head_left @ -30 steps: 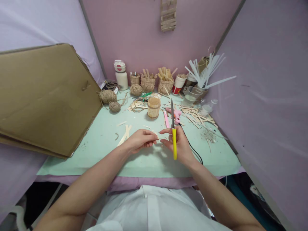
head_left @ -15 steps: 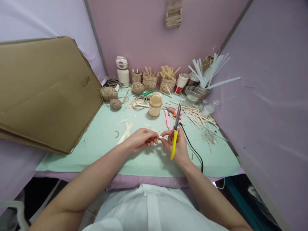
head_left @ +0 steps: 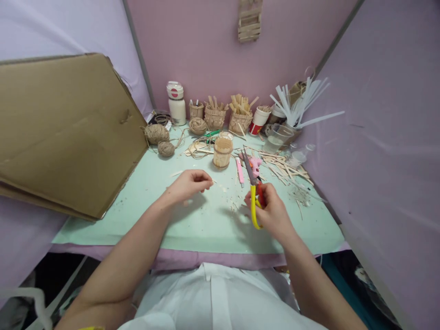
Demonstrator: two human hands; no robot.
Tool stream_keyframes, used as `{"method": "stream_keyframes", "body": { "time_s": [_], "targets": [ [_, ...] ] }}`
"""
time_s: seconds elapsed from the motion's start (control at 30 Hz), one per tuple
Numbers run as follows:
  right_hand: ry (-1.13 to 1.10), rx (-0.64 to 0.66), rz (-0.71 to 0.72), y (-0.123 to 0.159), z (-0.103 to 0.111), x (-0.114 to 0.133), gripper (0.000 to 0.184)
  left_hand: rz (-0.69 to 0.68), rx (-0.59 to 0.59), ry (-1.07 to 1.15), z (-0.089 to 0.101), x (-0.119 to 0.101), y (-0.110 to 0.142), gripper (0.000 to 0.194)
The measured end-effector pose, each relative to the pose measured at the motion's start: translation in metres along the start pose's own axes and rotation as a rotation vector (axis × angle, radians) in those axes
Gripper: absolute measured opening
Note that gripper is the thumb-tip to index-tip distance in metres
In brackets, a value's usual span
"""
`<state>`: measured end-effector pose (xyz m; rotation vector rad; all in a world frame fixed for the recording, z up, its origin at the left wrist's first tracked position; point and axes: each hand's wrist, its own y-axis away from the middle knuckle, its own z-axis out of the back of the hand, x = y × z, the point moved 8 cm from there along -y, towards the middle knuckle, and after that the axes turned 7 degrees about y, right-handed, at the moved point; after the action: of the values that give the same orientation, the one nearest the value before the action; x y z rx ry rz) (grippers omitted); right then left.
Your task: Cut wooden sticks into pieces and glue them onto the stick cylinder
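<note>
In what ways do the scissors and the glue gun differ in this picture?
The scissors are in the right hand, while the glue gun lies on the table. The scissors have yellow and red handles; the glue gun is mainly pink. The scissors show long, narrow blades, whereas the glue gun looks bulkier. Both are hand tools.

Diffuse light, soft-edged shadows

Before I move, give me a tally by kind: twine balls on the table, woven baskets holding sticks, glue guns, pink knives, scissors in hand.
Twine balls: 3
Woven baskets: 2
Glue gun: 1
Pink knife: 1
Scissors in the right hand: 1
Total: 8
</note>
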<state>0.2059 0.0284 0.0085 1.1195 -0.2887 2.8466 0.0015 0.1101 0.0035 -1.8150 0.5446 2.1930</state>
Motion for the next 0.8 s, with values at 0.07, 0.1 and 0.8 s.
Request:
{"method": "stream_keyframes", "body": {
  "time_s": [0.07, 0.1, 0.8],
  "targets": [
    [0.156, -0.025, -0.012, 0.001, 0.022, -0.009, 0.019, -0.062, -0.101, -0.159, 0.020, -0.004, -0.003, 0.019],
    [0.232, -0.029, -0.029, 0.001, 0.032, -0.015, 0.018, -0.077, -0.116, -0.224, 0.025, -0.004, -0.004, 0.019],
    [0.845, 0.311, -0.376, 0.017, 0.085, -0.155, 0.018, -0.211, 0.208, -0.751, -0.025, 0.009, -0.011, 0.017]
  ]
}}
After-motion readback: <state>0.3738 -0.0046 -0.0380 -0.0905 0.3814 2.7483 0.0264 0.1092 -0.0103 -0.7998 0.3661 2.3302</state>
